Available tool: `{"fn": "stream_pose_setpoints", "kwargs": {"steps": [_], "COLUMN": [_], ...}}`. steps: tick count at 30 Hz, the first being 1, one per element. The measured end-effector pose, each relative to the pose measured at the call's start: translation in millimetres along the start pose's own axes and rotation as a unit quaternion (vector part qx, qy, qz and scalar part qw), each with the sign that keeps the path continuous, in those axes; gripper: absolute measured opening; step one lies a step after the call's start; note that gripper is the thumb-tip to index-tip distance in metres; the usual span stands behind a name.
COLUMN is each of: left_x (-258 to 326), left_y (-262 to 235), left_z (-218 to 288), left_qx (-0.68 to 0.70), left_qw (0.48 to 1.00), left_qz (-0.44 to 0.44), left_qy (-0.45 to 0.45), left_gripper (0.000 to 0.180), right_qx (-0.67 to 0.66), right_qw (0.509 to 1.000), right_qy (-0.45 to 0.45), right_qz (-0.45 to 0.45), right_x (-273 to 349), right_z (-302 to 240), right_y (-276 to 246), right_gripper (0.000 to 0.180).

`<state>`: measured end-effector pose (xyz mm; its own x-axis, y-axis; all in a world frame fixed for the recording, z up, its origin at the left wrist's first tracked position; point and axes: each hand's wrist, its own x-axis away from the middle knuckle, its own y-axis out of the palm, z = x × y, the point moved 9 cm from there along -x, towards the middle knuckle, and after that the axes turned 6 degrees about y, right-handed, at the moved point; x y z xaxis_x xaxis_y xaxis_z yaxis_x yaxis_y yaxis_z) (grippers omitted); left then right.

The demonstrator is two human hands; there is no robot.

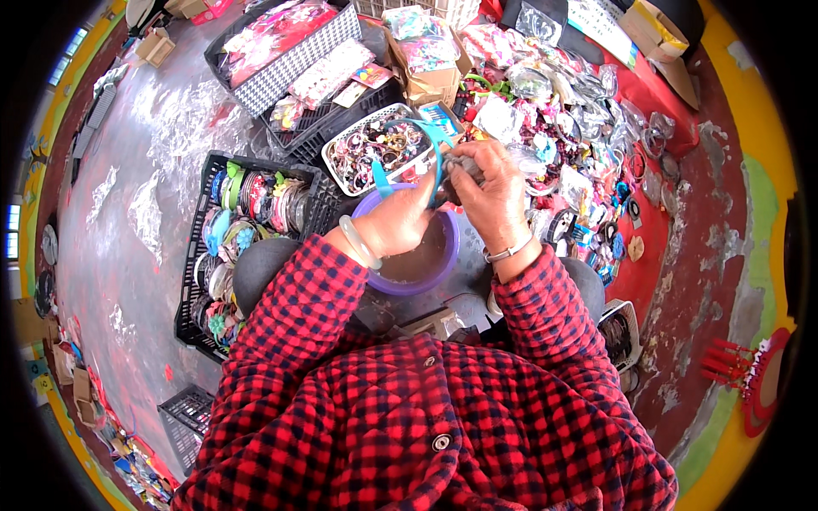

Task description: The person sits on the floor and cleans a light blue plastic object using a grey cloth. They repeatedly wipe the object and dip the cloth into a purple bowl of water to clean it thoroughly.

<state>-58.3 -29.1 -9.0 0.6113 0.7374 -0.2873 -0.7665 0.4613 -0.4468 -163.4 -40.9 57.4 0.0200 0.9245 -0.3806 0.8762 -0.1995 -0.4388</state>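
Observation:
My left hand [394,225], wearing a pale bangle, is closed on a light-blue headband [436,134] whose curved band rises above my fingers. A wrinkled grey cloth [464,170] is pinched in my right hand [496,194], which has a metal bracelet at the wrist. The cloth is pressed against the headband, and both hands meet there; the exact contact is partly hidden by my fingers. Beneath them stands a purple basin [409,288] with murky water in it.
Just beyond the basin is a white basket [339,181] of hair bands. On the left, a black crate [322,204] holds headbands. A houndstooth bin [298,68] and cardboard box [439,83] stand farther off. Hair accessories pile up [562,128] at right.

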Motion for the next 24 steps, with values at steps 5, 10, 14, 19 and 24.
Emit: {"fn": "stream_pose_setpoints", "kwargs": {"steps": [5, 10, 14, 19, 24], "left_x": [-4, 10, 10, 10, 6], "left_y": [-5, 21, 17, 19, 10], "left_z": [0, -10, -27, -10, -16], "left_qx": [0.019, 0.015, -0.061, -0.069, -0.077], "left_qw": [0.999, 0.992, 0.989, 0.993, 0.99], "left_qz": [0.017, -0.109, -0.109, -0.095, -0.095], "left_qy": [0.02, -0.062, -0.077, -0.003, -0.064], "left_gripper": [0.064, 0.066, 0.069, 0.068, 0.059], "right_qx": [0.03, 0.04, 0.044, 0.028, 0.032], "right_qw": [0.997, 0.998, 0.997, 0.998, 0.998], "right_qy": [-0.075, -0.056, -0.055, 0.054, -0.059], "right_qz": [-0.012, -0.016, -0.029, -0.01, -0.003], "right_x": [4, -3, 6, -5, 11], "right_z": [-14, -10, -12, 4, -17], "right_y": [7, 1, 10, -2, 7], "right_gripper": [0.019, 0.019, 0.019, 0.016, 0.014]}}
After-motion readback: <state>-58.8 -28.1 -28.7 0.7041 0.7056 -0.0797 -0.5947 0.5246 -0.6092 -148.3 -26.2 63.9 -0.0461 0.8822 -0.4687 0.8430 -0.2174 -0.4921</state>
